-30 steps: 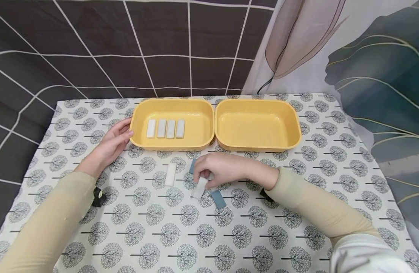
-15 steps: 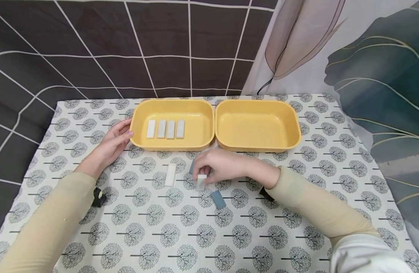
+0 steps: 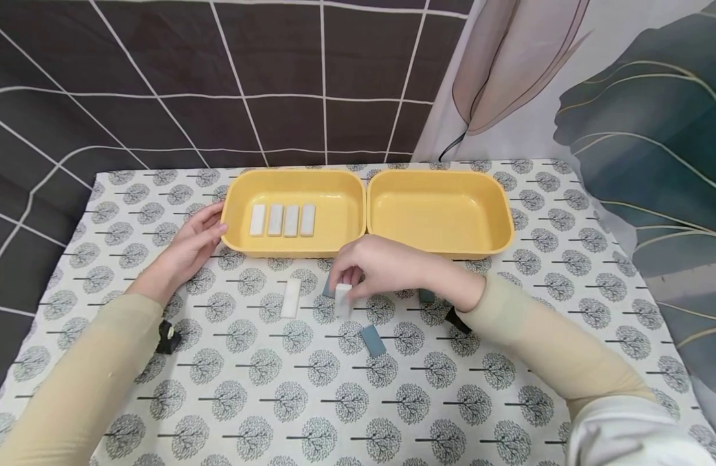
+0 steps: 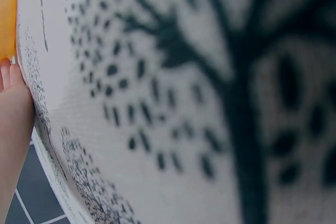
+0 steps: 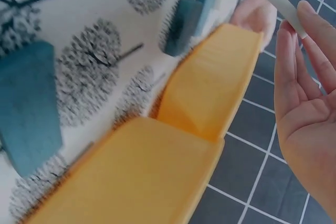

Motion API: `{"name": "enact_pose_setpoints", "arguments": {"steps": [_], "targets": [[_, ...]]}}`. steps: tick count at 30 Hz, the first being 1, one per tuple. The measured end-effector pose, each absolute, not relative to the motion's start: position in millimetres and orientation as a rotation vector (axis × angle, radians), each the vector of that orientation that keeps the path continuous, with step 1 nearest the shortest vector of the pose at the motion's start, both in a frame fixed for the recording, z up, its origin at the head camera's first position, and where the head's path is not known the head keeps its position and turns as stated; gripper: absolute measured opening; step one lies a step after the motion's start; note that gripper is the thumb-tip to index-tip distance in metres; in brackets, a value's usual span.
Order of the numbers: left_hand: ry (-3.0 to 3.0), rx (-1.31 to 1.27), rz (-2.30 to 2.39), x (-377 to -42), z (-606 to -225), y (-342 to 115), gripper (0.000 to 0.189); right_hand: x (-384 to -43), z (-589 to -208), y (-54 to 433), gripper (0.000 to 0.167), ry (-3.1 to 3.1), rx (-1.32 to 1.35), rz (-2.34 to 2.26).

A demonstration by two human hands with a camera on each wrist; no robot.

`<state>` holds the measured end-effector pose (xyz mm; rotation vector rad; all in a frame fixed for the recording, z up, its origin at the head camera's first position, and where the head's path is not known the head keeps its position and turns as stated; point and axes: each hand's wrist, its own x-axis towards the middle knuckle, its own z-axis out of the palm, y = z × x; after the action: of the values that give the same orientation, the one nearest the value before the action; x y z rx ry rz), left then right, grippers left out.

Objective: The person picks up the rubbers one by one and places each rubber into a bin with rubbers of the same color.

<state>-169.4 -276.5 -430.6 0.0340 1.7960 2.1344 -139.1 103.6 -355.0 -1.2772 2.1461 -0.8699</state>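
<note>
My right hand (image 3: 375, 268) pinches a white rectangular block (image 3: 343, 301) between thumb and fingertips, in front of the trays; in the right wrist view the block (image 5: 278, 1) slants up from the fingertips. My left hand (image 3: 189, 246) touches the left end of the left yellow tray (image 3: 294, 249), its thumb at the rim. Inside that tray several white blocks (image 3: 275, 220) stand in a row. Another white block (image 3: 290, 298) lies on the cloth left of my right hand. A blue block (image 3: 373, 341) lies nearer the front; a second blue block (image 3: 326, 286) is partly hidden by the right fingers.
The right yellow tray (image 3: 439, 249) adjoins the left one. Another blue block (image 3: 426, 296) shows beneath my right wrist. A tree-patterned cloth (image 3: 288, 401) covers the table, with a dark tiled-pattern backdrop (image 3: 276, 123) behind and a curtain (image 3: 672, 162) at the right.
My right hand has risen a little toward the trays with the white block, which has tipped from slanted to nearly upright in the head view. The left hand stays at the tray.
</note>
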Motion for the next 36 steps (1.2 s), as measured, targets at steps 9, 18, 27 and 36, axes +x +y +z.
{"name": "enact_pose_setpoints", "arguments": {"steps": [9,18,27,36], "targets": [[1.805,0.018,2.133,-168.8,-432.9,-276.7,0.074,-149.6,-330.6,102.0,0.024,2.214,-1.268,-0.875],[1.785,0.030,2.160,-169.0,-433.2,-277.0,0.072,-173.5,-307.7,99.1,0.025,2.329,-1.232,-0.889],[1.797,0.038,2.115,-170.8,-432.2,-278.2,0.077,-200.1,-299.3,94.3,0.025,2.421,-1.226,-0.957],[1.758,0.040,2.173,-169.7,-431.2,-277.5,0.073,-225.2,-310.3,90.3,0.026,2.489,-1.087,-0.919]]}}
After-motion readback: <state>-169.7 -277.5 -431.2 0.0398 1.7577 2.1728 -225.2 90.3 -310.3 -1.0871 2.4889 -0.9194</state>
